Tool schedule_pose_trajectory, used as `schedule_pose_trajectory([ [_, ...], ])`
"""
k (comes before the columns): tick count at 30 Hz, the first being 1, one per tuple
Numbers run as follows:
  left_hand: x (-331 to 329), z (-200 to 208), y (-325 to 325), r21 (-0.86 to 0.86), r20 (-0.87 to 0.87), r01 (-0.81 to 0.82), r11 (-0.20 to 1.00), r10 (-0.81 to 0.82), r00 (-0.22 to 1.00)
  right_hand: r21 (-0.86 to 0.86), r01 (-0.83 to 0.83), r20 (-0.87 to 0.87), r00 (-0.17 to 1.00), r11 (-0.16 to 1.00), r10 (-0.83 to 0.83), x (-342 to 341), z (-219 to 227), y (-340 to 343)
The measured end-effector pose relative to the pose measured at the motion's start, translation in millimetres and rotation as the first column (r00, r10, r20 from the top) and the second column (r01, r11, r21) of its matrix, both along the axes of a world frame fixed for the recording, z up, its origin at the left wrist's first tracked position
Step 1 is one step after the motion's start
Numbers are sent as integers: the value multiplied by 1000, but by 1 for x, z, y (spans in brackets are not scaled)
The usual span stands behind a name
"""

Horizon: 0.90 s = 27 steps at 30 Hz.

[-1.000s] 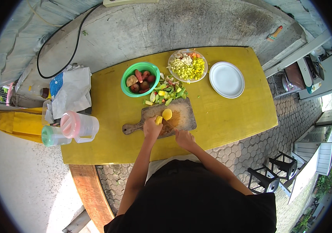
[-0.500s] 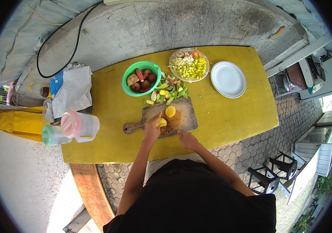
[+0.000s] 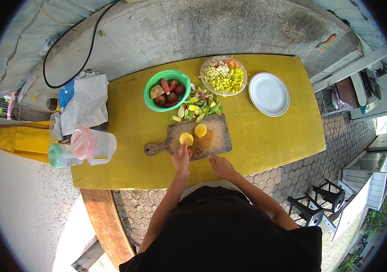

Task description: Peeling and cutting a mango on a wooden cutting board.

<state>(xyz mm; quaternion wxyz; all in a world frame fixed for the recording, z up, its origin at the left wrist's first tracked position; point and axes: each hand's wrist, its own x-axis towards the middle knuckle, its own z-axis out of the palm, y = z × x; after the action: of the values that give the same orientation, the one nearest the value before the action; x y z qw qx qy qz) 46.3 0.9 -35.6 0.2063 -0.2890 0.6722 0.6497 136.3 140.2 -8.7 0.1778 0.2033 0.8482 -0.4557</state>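
Observation:
On the wooden cutting board [image 3: 220,131], two rounded pale-yellow pieces of cut fruit or vegetable lie side by side. My left hand [image 3: 181,158] has its fingers closed at the near edge of the left yellow piece [image 3: 186,138]. The other yellow piece [image 3: 200,130] rests untouched to the right. At the board's near edge my right hand [image 3: 221,167] is closed around a knife, whose thin blade points left and is hard to make out. Peels and trimmings [image 3: 200,105] are heaped against the board's far edge.
Beyond the peels stand a green bowl [image 3: 148,97] of reddish-brown produce and a plate of diced pieces [image 3: 223,77]. A white plate [image 3: 269,94] is on the right. Lidded plastic pitchers [image 3: 100,146] and a white bag [image 3: 84,102] occupy the yellow table's [image 3: 284,136] left end.
The left yellow piece has gone from tilted in my left hand to lying farther forward beside the other. My left hand has shifted slightly nearer and right; the knife blade shows less.

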Motion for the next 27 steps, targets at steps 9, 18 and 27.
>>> schedule_pose_trajectory([
  [9, -31, -8, -19, -528, -324, 167, 832, -379, 867, 58, 55, 26, 998, 997, -56, 16, 0, 27],
  [18, -79, 3, 9, -338, 4, 515, 788, -546, 838, 52, 92, -10, 996, 994, -92, 16, -23, 46],
  [27, -60, 20, 6, -690, -259, 667, 280, -957, 133, 25, 109, 42, 993, 994, -110, 24, -25, 38],
])
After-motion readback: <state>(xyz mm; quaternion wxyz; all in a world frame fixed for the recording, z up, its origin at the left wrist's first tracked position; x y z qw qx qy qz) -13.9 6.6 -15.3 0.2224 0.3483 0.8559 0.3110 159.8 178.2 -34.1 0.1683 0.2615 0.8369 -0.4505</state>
